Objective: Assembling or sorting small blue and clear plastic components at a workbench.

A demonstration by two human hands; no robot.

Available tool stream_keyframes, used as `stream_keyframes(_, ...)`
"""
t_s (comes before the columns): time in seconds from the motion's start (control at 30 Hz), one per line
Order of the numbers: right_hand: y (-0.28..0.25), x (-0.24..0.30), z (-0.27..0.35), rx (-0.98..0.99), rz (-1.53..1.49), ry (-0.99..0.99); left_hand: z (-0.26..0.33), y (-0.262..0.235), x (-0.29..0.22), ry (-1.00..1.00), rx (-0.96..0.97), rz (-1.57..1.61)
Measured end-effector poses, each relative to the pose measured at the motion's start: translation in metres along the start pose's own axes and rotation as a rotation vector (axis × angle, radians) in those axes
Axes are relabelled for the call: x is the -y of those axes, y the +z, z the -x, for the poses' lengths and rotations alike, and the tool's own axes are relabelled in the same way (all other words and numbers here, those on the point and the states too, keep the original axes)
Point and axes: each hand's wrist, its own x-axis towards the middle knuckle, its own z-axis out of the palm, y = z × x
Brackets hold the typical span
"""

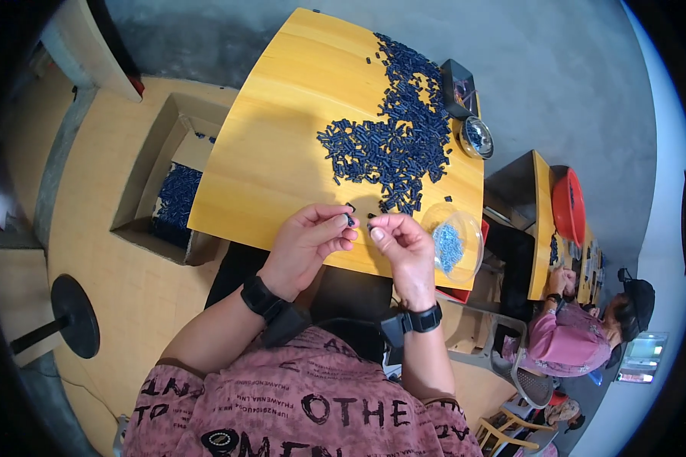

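Yellow table (282, 129) holds a big pile (396, 137) undone while your left hand (309, 240) and right hand (404, 244) each pinch one small piece.

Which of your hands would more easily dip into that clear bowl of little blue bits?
Probably the right hand: the clear bowl sits just beside it at the table's edge, while the left hand is farther away.

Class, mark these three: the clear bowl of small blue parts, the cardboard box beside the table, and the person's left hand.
clear bowl (471, 227), head view, bare rim
cardboard box (141, 179), head view, inner wall
left hand (309, 238), head view, back of hand
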Motion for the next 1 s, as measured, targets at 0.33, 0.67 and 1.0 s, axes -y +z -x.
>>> stream_keyframes(0.33, -0.006, 0.007, 0.039, -0.028, -0.305, -0.007, 0.008, 0.021, 0.016, 0.006, 0.177, -0.050)
stream_keyframes(0.67, -0.011, 0.006, 0.052, -0.020, -0.361, -0.029, 0.018, 0.029, 0.017, -0.012, 0.197, -0.056)
stream_keyframes(1.0, -0.012, 0.010, 0.055, -0.022, -0.381, -0.031, 0.021, 0.029, 0.014, -0.025, 0.232, -0.124)
